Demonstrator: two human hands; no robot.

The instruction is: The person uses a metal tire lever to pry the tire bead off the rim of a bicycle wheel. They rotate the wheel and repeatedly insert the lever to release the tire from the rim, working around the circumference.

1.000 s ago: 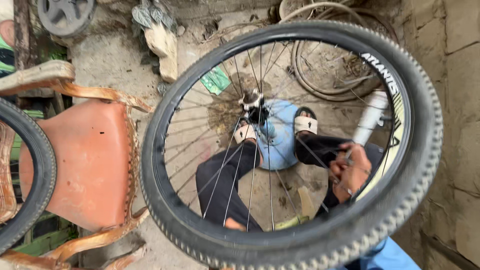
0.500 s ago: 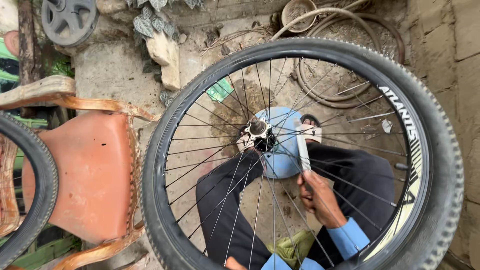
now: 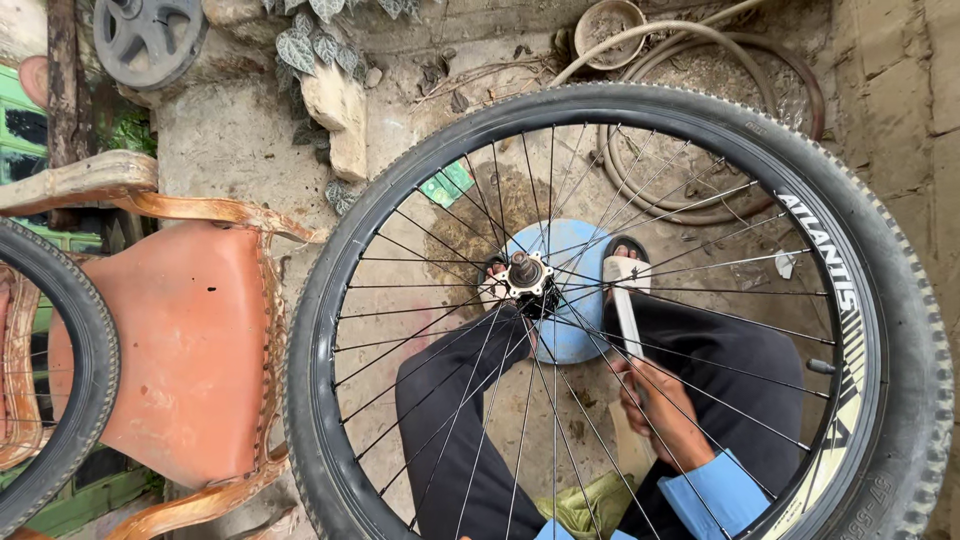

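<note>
We see the bicycle wheel (image 3: 620,320) filling centre and right of the frame: knobby black tyre, black rim, thin steel spokes, bare hub (image 3: 527,273) mid-frame. Behind the spokes, lower centre-right, our right hand (image 3: 655,400) is closed around a pale flat tool (image 3: 627,310) pointing up. Left hand isn't visible.

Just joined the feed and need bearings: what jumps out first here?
A large spoked bicycle wheel with a knobbly black tyre fills the centre and right. Behind its spokes, the right hand grips a pale flat tool near the metal hub. A worn orange chair stands at left.
</note>
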